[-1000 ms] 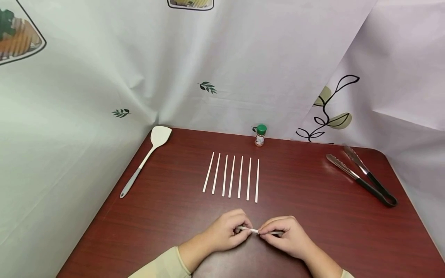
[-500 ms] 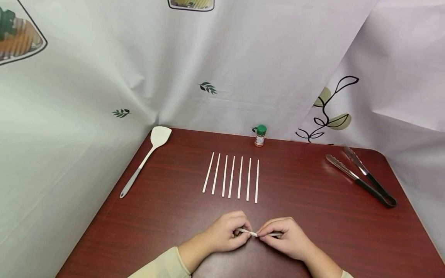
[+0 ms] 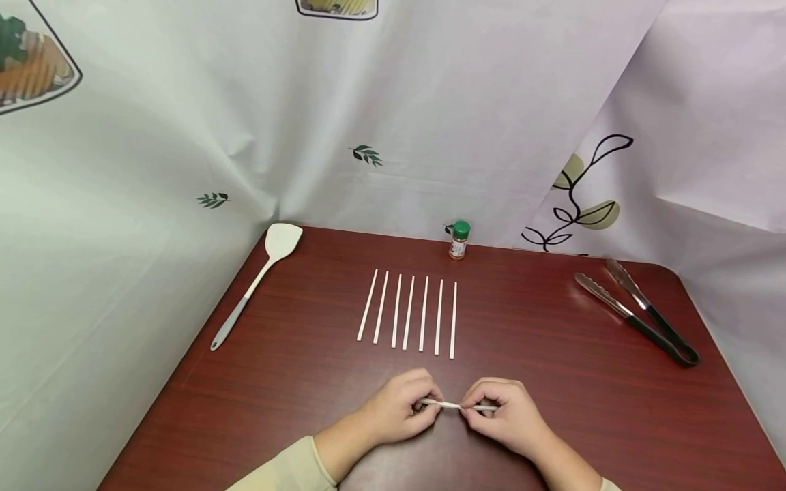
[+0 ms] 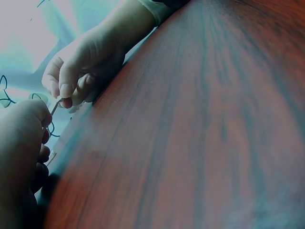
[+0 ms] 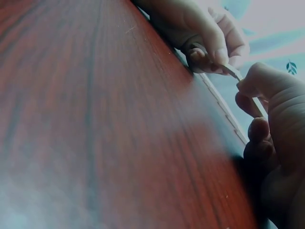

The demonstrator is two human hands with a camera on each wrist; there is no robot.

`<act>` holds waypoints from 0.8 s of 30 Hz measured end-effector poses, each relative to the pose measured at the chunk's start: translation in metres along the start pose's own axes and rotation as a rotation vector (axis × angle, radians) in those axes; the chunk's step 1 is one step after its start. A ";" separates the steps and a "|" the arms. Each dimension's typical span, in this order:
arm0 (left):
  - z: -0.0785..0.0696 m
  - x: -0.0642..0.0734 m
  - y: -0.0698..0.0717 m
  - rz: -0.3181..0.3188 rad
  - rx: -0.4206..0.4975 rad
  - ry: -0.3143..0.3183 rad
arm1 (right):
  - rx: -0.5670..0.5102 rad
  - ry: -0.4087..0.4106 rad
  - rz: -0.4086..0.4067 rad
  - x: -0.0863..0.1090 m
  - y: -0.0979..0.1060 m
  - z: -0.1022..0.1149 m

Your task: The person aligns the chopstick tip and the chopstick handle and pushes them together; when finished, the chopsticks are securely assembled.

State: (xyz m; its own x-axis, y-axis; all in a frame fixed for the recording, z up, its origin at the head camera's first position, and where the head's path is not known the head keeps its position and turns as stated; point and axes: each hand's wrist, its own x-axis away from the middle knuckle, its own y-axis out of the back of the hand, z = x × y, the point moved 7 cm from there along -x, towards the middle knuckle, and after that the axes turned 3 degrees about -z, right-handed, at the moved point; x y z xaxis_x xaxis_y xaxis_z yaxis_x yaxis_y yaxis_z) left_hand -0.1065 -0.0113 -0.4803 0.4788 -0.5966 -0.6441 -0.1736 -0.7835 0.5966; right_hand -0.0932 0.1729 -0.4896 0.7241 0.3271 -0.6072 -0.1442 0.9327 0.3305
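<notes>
Pinched between both hands is a thin white stick, held crosswise near the front of the table. It shows a bend close to the right fingertips in the right wrist view, where a short piece of the stick bridges the two hands. My left hand grips its left part between thumb and curled fingers. On the other side my right hand pinches it with thumb and fingertips, and an end runs under the palm. Beyond the hands, several matching white sticks lie side by side, roughly parallel.
A white spatula with a grey handle lies along the left edge. Near the back edge stands a small green-capped spice jar. Metal tongs with black handles rest at the right. Printed white sheeting rises behind the reddish-brown table.
My right hand has shifted slightly right and up, so more of the stick shows between the hands. The left hand stays nearly in place, and the things on the table are unchanged.
</notes>
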 end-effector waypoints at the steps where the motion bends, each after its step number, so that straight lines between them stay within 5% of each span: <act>1: 0.000 0.000 0.000 0.001 -0.008 0.002 | -0.007 0.006 -0.001 0.000 0.000 0.000; 15: 0.004 0.002 -0.008 0.092 -0.099 0.111 | 0.066 -0.035 -0.009 -0.002 -0.001 0.001; 24: 0.003 0.000 -0.008 0.108 -0.085 0.110 | 0.067 -0.071 -0.012 -0.002 -0.002 0.001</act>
State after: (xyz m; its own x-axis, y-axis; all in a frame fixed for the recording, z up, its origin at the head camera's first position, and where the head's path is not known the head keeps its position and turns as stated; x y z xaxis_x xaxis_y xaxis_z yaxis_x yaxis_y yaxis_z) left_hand -0.1070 -0.0056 -0.4867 0.5534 -0.6505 -0.5201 -0.1587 -0.6954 0.7009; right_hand -0.0936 0.1704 -0.4879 0.7720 0.3022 -0.5591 -0.0916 0.9235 0.3726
